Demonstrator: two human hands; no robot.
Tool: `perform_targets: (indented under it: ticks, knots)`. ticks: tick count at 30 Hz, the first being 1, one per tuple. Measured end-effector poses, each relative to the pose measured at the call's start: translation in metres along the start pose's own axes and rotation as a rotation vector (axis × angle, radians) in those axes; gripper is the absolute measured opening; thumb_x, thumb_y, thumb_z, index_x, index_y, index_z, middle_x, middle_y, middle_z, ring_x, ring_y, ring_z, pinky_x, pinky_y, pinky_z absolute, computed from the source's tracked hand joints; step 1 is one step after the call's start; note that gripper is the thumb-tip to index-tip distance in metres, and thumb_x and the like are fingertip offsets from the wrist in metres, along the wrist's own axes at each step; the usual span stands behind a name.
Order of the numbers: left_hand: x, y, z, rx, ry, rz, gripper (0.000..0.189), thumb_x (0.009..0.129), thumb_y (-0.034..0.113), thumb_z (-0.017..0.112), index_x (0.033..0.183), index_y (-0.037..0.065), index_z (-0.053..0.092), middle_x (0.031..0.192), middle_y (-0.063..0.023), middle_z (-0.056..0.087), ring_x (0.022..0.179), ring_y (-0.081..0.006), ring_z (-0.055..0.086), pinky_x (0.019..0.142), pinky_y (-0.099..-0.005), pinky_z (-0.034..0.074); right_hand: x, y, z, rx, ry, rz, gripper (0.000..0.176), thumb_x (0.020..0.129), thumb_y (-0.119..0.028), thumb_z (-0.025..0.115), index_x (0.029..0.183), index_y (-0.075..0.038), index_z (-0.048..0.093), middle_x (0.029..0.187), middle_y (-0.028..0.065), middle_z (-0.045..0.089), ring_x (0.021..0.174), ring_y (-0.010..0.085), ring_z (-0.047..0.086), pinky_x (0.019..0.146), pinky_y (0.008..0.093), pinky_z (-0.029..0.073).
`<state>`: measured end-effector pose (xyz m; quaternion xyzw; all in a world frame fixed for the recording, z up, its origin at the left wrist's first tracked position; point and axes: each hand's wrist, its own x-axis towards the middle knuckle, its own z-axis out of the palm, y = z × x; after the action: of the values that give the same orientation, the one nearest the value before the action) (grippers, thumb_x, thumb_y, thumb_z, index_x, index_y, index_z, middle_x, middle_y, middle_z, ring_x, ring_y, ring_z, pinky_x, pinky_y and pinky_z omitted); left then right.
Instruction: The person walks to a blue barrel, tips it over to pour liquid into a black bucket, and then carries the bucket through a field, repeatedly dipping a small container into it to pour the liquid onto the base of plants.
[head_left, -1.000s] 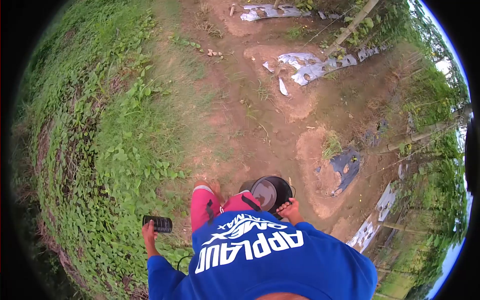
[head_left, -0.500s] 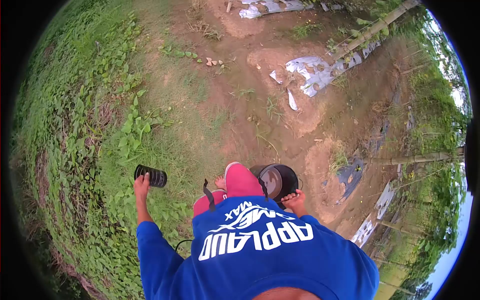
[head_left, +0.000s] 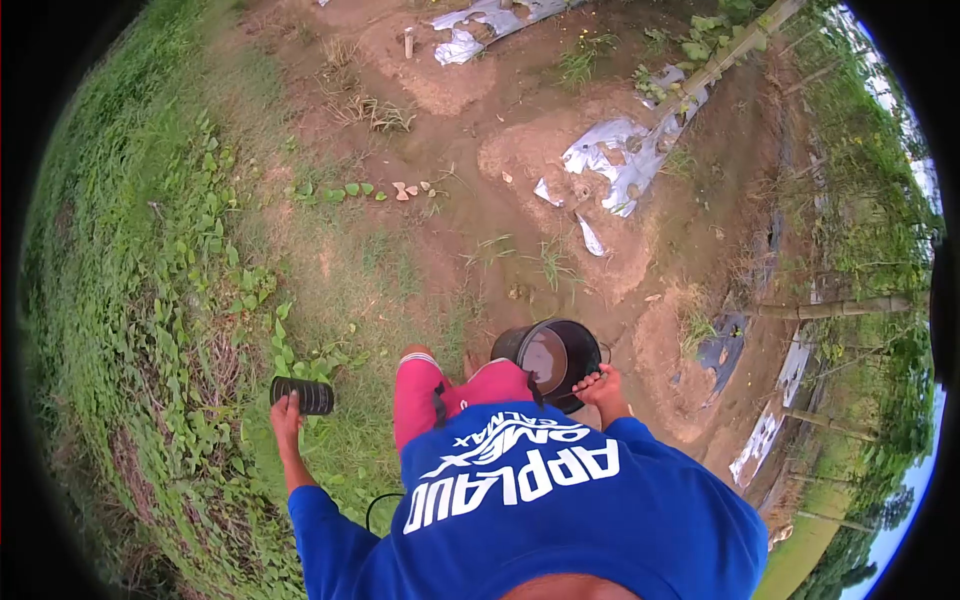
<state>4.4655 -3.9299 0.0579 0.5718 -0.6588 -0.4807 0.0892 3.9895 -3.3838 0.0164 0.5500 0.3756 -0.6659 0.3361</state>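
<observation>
The left hand [head_left: 286, 412] grips a black can [head_left: 312, 396], its long axis running roughly from nine to three o'clock. The right hand [head_left: 603, 386], much nearer the bucket [head_left: 581, 352], is closed at its handle side; the bucket lies at ten o'clock from it, and two to three from the can, with pink shorts [head_left: 421, 392] between. Torn plastic [head_left: 650, 158] lies at twelve, beyond the bucket

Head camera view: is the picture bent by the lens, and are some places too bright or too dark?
In the head view, fisheye bending curves the sky along the right edge, with black corners; pale glare between leaves at upper right; dim foliage at lower left; shirt lettering readable.
</observation>
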Motion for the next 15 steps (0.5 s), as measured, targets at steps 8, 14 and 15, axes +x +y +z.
perform_targets:
  ticks: [8, 14, 15]
  knots:
    - [0.239, 0.091, -0.026, 0.121, 0.082, -0.109, 0.042, 0.091, 0.039, 0.060, 0.072, 0.003, 0.056, 0.057, -0.0027, 0.049, 0.043, -0.0114, 0.048, 0.038, -0.0292, 0.038, 0.033, -0.018, 0.165, 0.055, 0.088, -0.063, 0.034, 0.075, -0.034, 0.052, 0.057, -0.017, 0.029, 0.052, 0.0031, 0.028, 0.052, 0.0218, 0.030, 0.067, 0.0421, 0.034]
    - [0.496, 0.262, 0.077, 0.183, -0.037, 0.195, 0.044, 0.095, 0.039, 0.055, 0.068, 0.006, 0.049, 0.056, -0.0006, 0.043, 0.048, -0.0099, 0.044, 0.046, -0.0280, 0.036, 0.078, -0.063, 0.297, 0.111, 0.138, -0.056, 0.034, 0.077, -0.031, 0.051, 0.055, -0.019, 0.029, 0.050, 0.0017, 0.027, 0.048, 0.0215, 0.027, 0.062, 0.0424, 0.034]
    - [0.523, 0.311, 0.103, 0.170, -0.119, 0.255, 0.043, 0.096, 0.039, 0.055, 0.068, 0.007, 0.048, 0.057, 0.0003, 0.043, 0.049, -0.0094, 0.044, 0.046, -0.0273, 0.036, 0.089, -0.069, 0.314, 0.124, 0.140, -0.056, 0.035, 0.078, -0.031, 0.052, 0.054, -0.019, 0.029, 0.049, 0.0016, 0.027, 0.047, 0.0216, 0.027, 0.062, 0.0423, 0.034]
